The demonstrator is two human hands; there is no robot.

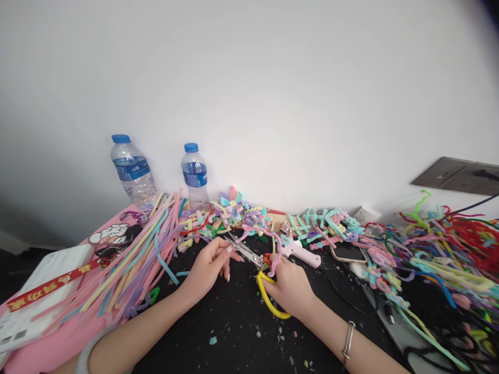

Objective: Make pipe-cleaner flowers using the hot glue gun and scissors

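Note:
Scissors with yellow handles [273,306] are gripped by my right hand [290,285] over the black work surface [234,332]. Their metal blades point up and left, toward my left hand [212,262]. A pink pipe cleaner [278,243] curves from the fingers of my right hand up and over toward the blade tips. The thumb and index finger of my left hand are pinched together beside the blades; what they hold is too small to name. A white glue gun [302,253] lies just behind my right hand.
Two water bottles [132,171] [195,176] stand by the wall. Pastel pipe cleaners [156,254] cover the left side. Flower pieces [233,200] lie at the back. A phone [348,253], cables and a colourful heap of pipe cleaners [463,249] are at the right.

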